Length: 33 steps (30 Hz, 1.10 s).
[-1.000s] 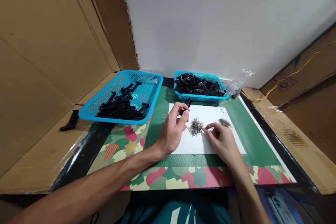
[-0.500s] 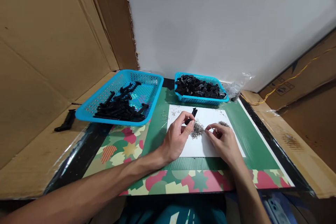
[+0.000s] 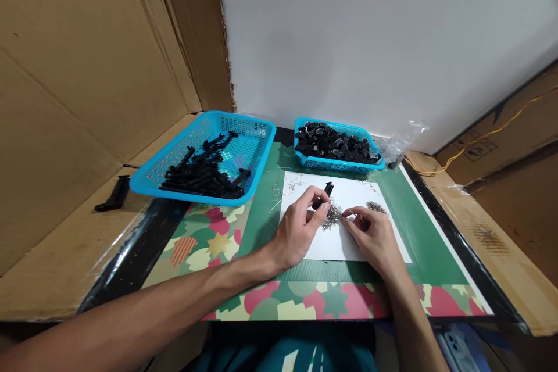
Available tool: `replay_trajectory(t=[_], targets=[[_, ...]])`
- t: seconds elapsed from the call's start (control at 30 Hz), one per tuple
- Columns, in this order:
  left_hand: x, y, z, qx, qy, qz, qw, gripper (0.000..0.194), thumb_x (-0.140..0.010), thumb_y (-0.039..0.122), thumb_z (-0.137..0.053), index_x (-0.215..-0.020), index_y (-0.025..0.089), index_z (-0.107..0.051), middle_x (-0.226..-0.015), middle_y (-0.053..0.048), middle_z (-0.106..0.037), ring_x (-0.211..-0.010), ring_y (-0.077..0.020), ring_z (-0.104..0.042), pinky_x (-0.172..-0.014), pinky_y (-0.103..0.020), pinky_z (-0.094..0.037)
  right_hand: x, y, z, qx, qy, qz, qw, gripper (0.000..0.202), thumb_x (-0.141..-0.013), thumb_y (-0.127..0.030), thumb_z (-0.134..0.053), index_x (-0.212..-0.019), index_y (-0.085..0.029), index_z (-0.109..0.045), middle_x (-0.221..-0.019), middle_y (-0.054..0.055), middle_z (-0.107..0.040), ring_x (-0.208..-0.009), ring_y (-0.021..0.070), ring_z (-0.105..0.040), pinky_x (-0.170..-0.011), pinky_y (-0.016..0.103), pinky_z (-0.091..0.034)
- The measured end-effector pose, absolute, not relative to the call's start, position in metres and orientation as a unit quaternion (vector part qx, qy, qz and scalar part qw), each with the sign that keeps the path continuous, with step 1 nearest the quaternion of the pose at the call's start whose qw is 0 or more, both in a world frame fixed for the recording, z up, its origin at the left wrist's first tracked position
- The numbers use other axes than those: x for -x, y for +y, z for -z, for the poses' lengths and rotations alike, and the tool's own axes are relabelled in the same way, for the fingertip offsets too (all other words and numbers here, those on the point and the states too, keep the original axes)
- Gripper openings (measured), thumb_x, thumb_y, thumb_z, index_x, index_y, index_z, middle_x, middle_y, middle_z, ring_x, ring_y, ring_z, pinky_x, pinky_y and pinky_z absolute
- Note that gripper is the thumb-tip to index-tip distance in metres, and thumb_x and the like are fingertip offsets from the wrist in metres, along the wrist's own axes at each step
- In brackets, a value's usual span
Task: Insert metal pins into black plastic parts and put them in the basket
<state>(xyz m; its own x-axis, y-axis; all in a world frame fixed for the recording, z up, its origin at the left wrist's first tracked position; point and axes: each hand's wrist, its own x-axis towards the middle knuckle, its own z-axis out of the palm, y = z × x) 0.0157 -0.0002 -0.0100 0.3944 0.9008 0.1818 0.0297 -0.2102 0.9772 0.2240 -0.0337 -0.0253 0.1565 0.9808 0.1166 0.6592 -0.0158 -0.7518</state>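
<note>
Between the thumb and fingers of my left hand is a black plastic part, held upright above a white sheet. My right hand is pinched at the right edge of a pile of small metal pieces; whatever its fingertips hold is too small to name. A second, smaller metal pile lies behind my right hand. A few loose metal pieces are scattered at the sheet's upper left.
A large blue basket with black parts stands at the left, a smaller blue basket of black pieces at the back. A plastic bag lies beside it. One black part rests on cardboard at the far left.
The whole view has shifted slightly, so the baskets and sheet appear a little further right. Both hands keep nearly the same pose, the left still holding the black part.
</note>
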Motion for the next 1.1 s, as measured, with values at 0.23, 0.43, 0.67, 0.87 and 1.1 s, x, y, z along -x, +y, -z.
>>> replay_trajectory(t=[0.23, 0.43, 0.67, 0.87, 1.1], targets=[[-0.016, -0.001, 0.011, -0.649, 0.345, -0.428, 0.527, 0.025, -0.107, 0.045, -0.053, -0.108, 0.02, -0.058, -0.086, 0.002, -0.055, -0.074, -0.0136, -0.05, -0.065, -0.025, -0.042, -0.223, -0.039, 0.016, 0.66, -0.602, -0.176, 0.415, 0.028, -0.088, -0.043, -0.071, -0.085, -0.019, -0.085, -0.061, 0.002, -0.064, -0.054, 0.0161, -0.048, -0.055, 0.031, -0.037], [-0.015, -0.001, 0.011, -0.649, 0.347, -0.429, 0.523, 0.024, -0.107, 0.045, -0.053, -0.109, 0.021, -0.058, -0.086, 0.002, -0.055, -0.073, -0.0135, -0.05, -0.065, -0.025, -0.041, -0.216, -0.047, 0.008, 0.622, -0.617, -0.121, 0.466, 0.022, -0.093, -0.037, -0.07, -0.088, -0.021, -0.084, -0.066, 0.001, -0.066, -0.053, 0.0149, -0.046, -0.053, 0.03, -0.038], [-0.014, -0.002, 0.009, -0.652, 0.361, -0.425, 0.514, 0.024, -0.108, 0.044, -0.052, -0.108, 0.022, -0.058, -0.089, 0.0, -0.058, -0.075, -0.0146, -0.052, -0.067, -0.026, -0.042, -0.212, -0.049, -0.001, 0.608, -0.608, -0.074, 0.504, 0.018, -0.096, -0.035, -0.072, -0.094, -0.022, -0.083, -0.068, 0.001, -0.064, -0.056, 0.0142, -0.045, -0.054, 0.029, -0.039], [-0.014, -0.002, 0.009, -0.657, 0.357, -0.43, 0.506, 0.022, -0.108, 0.043, -0.052, -0.107, 0.022, -0.058, -0.09, -0.001, -0.059, -0.078, -0.0162, -0.055, -0.07, -0.028, -0.044, -0.21, -0.048, -0.002, 0.606, -0.602, -0.102, 0.509, 0.021, -0.096, -0.04, -0.072, -0.094, -0.022, -0.084, -0.067, 0.001, -0.061, -0.056, 0.0137, -0.042, -0.053, 0.029, -0.037], [-0.014, -0.001, 0.01, -0.645, 0.368, -0.43, 0.514, 0.022, -0.107, 0.044, -0.054, -0.112, 0.022, -0.057, -0.091, -0.001, -0.06, -0.071, -0.0139, -0.05, -0.062, -0.025, -0.039, -0.223, -0.038, -0.012, 0.615, -0.666, -0.251, 0.34, 0.039, -0.098, -0.051, -0.066, -0.086, -0.018, -0.083, -0.06, 0.0, -0.055, -0.056, 0.0141, -0.04, -0.053, 0.029, -0.03]])
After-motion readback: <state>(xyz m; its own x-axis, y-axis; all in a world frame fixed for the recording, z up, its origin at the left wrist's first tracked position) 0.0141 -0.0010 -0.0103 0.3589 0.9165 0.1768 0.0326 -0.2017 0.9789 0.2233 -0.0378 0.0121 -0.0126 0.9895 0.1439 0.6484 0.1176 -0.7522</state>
